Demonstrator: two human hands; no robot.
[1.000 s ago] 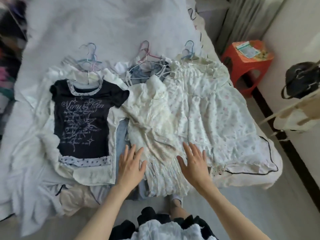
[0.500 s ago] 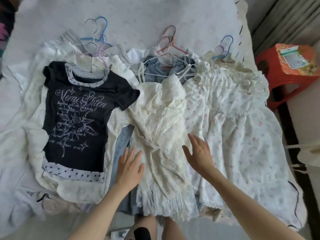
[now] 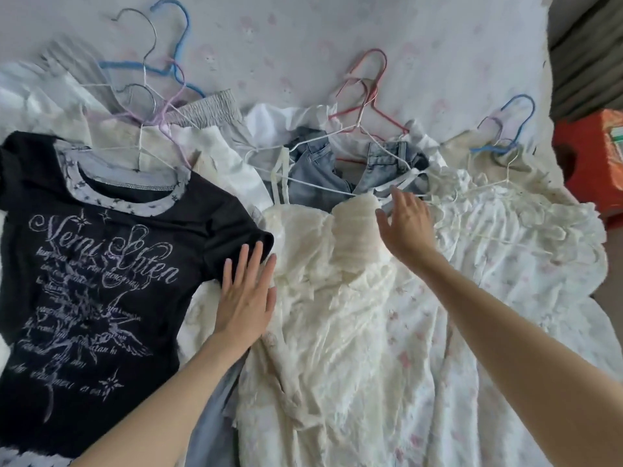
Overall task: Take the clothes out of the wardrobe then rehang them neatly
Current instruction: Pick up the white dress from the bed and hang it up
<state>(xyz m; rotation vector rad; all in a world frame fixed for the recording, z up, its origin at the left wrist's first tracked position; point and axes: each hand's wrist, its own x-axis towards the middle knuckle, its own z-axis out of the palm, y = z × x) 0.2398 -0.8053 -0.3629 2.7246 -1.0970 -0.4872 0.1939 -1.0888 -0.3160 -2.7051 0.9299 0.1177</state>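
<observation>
The clothes lie spread on the bed [image 3: 421, 45], hangers toward its far edge: a black tee [image 3: 101, 251] at the near left, a cream dress [image 3: 323, 298] in the middle over jeans [image 3: 317, 176], a floral dress [image 3: 505, 271] toward the right edge. The left hand [image 3: 246, 298] lies flat, fingers straight and together, where the tee's sleeve meets the cream dress. The right hand [image 3: 406, 224] reaches to the top of the cream dress with fingers spread; whether its fingertips already hook the white hanger [image 3: 303, 182] or a strap cannot be told, since they are partly hidden.

The risk is tangling. The hanger hooks cluster and cross, and the thin straps [image 3: 281, 176] run over the jeans' hanger, so lifting the cream dress could drag the jeans or the pink hanger [image 3: 367, 96] along. A strap could also slip off its hanger arm and drop the dress in a heap. The left hand pressing on the dress's edge may hold it back as the right lifts.

Half a second earlier both hands were low on the skirt, nearer the bed's near edge. Since then the right has gone up to the bodice, the left has moved up and left to the tee's sleeve, and the camera has leaned closer.
</observation>
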